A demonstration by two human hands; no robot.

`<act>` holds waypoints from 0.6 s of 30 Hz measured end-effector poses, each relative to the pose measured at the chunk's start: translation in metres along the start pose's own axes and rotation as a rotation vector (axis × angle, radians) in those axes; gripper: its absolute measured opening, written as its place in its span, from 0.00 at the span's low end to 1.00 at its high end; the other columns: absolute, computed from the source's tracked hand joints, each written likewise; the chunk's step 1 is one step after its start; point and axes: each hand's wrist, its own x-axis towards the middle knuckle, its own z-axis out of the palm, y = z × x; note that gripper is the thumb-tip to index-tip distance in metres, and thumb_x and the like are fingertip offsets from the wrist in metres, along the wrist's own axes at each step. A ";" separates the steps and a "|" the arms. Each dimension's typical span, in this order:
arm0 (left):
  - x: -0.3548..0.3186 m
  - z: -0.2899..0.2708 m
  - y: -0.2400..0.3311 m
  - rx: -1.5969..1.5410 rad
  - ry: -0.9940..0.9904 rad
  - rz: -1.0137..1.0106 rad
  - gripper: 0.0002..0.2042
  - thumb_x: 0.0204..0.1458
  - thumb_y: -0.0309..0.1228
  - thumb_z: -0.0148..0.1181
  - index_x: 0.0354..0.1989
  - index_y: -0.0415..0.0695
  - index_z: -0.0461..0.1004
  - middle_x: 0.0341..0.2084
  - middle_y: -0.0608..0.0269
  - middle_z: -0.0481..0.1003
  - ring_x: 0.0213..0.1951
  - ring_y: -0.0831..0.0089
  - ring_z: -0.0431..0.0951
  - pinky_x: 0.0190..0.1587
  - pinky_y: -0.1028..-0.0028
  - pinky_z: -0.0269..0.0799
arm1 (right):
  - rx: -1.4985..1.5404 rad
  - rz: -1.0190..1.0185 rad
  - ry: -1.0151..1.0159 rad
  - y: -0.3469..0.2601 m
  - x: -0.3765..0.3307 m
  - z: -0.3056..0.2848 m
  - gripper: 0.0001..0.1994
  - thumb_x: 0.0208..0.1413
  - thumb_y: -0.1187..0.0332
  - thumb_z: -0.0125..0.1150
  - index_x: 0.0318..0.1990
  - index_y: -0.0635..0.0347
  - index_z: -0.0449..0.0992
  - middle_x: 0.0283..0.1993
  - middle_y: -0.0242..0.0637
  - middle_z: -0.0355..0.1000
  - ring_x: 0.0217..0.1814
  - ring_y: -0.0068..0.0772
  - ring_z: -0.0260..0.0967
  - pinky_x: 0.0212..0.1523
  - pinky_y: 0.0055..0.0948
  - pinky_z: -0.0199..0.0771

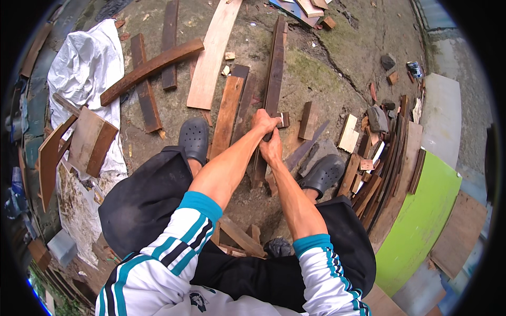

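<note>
A long dark wooden plank (273, 68) runs away from me between my feet. My left hand (264, 121) is closed over it, and a short brown wooden block (285, 120) with a pale strip sticks out to the right of those fingers. Just nearer to me, my right hand (271, 148) is closed around the plank's edge, its thumb pointing up toward the block. The fingers partly hide how the block meets the plank. Left of the plank lies an orange-brown board (227, 113); a short wood block (309, 120) stands to the right.
A pale board (213, 55) and a crossing dark beam (153, 71) lie ahead on the left, near a white sack (87, 63). Stacked wood strips (392, 174) and a green panel (421, 221) are on the right. My grey clogs (194, 139) flank the plank.
</note>
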 end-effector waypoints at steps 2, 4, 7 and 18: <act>-0.003 -0.001 0.006 0.035 -0.006 -0.016 0.29 0.39 0.46 0.73 0.42 0.32 0.79 0.46 0.38 0.77 0.50 0.51 0.79 0.53 0.61 0.73 | 0.001 -0.014 0.008 0.003 0.000 0.000 0.38 0.50 0.54 0.67 0.66 0.58 0.58 0.56 0.56 0.72 0.58 0.55 0.71 0.56 0.44 0.70; -0.003 0.000 0.013 0.088 -0.010 -0.055 0.31 0.40 0.45 0.71 0.48 0.33 0.76 0.48 0.39 0.76 0.52 0.50 0.77 0.55 0.61 0.72 | -0.017 -0.031 0.023 -0.003 -0.001 -0.002 0.38 0.50 0.58 0.66 0.67 0.60 0.55 0.54 0.58 0.72 0.56 0.59 0.71 0.54 0.46 0.71; 0.015 0.004 0.015 0.081 0.045 -0.090 0.35 0.41 0.44 0.68 0.56 0.34 0.69 0.51 0.39 0.75 0.54 0.49 0.76 0.57 0.60 0.71 | -0.037 -0.018 0.037 -0.018 -0.009 0.003 0.39 0.50 0.63 0.64 0.68 0.60 0.53 0.55 0.60 0.71 0.57 0.60 0.70 0.56 0.47 0.70; 0.094 -0.031 0.122 0.097 0.240 -0.069 0.23 0.40 0.42 0.70 0.41 0.39 0.80 0.47 0.48 0.78 0.51 0.54 0.78 0.52 0.61 0.75 | -0.054 0.039 0.031 -0.005 0.002 0.011 0.43 0.47 0.69 0.63 0.70 0.67 0.46 0.55 0.64 0.70 0.57 0.59 0.70 0.59 0.44 0.68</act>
